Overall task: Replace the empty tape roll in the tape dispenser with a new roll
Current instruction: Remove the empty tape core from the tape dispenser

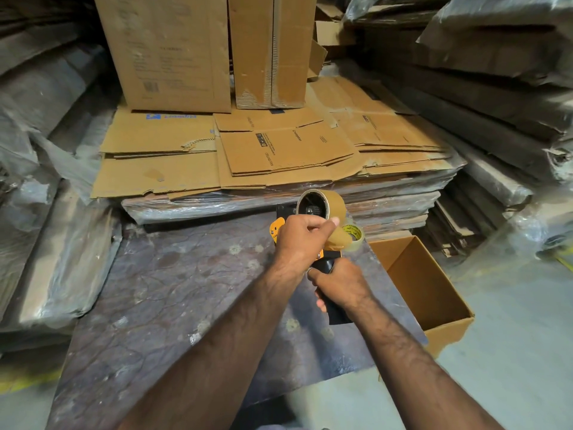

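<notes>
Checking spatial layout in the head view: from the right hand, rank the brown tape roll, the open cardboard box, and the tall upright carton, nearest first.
From the right hand:
1. Brown tape roll, just above, on the dispenser.
2. Open cardboard box, to its right.
3. Tall upright carton, far back left.

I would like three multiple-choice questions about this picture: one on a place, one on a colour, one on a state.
1. Where is the open cardboard box?
A. right of the dark table
B. on the flat cardboard stack
C. under the left arm

2. Which colour is the tape dispenser's body?
A. green
B. orange
C. white

3. What does the right hand do?
A. hangs free
B. lies flat on the table
C. grips the black handle

Answers: 1 A, it stands beside the table's right edge; 2 B, orange shows near the left hand; 3 C, fingers wrap the handle.
</notes>
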A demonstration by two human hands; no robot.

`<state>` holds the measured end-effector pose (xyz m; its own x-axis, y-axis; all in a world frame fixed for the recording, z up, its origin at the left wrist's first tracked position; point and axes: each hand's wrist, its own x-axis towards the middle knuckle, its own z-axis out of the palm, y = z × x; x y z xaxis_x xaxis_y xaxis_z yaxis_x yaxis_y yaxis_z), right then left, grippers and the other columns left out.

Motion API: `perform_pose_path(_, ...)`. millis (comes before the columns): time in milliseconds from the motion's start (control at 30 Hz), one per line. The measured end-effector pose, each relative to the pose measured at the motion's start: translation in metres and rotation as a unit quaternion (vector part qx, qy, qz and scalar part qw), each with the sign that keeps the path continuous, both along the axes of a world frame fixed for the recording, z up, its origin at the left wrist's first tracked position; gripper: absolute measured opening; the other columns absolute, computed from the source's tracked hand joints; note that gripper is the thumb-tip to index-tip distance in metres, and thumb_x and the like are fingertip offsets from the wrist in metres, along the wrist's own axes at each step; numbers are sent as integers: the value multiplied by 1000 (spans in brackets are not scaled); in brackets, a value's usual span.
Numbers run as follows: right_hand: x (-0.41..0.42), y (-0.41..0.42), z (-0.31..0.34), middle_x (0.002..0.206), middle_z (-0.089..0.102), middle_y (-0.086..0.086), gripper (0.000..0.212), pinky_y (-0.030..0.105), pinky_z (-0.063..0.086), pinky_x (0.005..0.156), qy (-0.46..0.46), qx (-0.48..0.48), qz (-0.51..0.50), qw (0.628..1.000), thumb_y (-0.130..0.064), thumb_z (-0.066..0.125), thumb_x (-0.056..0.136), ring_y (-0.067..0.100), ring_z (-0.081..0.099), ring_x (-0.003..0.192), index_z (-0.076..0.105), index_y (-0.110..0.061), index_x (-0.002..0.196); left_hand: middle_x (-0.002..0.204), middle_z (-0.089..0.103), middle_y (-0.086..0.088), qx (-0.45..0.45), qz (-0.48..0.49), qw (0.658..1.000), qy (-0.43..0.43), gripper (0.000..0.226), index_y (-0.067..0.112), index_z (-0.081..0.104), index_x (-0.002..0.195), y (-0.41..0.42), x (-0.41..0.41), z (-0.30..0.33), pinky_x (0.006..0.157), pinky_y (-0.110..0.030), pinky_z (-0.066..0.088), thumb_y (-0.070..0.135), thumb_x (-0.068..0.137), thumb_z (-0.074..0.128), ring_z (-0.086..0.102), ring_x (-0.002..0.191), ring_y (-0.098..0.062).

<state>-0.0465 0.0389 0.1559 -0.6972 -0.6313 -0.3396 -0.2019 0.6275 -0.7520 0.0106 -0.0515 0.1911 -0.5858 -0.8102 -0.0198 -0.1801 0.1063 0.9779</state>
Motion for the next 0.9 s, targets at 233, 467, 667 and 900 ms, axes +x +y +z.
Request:
perform_pose_path(233, -6, 3, -2, 53, 69, 5, 19, 35, 62, 51, -27, -3, -1, 1000, -23, 67, 91, 21, 67, 43, 66, -5, 84, 99, 59, 4, -74, -47, 993, 78, 39, 33, 71, 127, -28, 16, 13, 81, -27, 46, 18, 92, 64, 51, 93, -13)
perform_pose_path(467, -1, 4, 0, 54, 69, 5, 18, 25, 50, 42, -8, 10, 27, 1000, -23, 66, 88, 19, 64, 37, 64, -6, 82, 165, 10, 9, -407, -158, 883, -174, 97, 56, 29, 149, -47, 15, 17, 108, -54, 22, 44, 67, 80, 12, 149, -18)
perform_pose_path(667, 4, 5, -5, 53, 69, 5, 25, 29, 54, 44, 19, 30, 54, 998, -27, 69, 88, 23, 66, 40, 63, -4, 82, 111, 61, 5, -259, -42, 965, -11, 22, 35, 64, 94, -54, -6, 6, 98, -46, 47, 44, 75, 69, 57, 109, -16)
perform_pose_path(900, 4, 9, -11, 56, 70, 6, 26, 37, 62, 50, 10, 35, 52, 998, -29, 71, 87, 23, 68, 44, 64, -4, 86, 114, 61, 3, -209, -48, 977, -19, 35, 26, 67, 105, -56, 1, -3, 96, -36, 47, 40, 78, 82, 58, 109, -13)
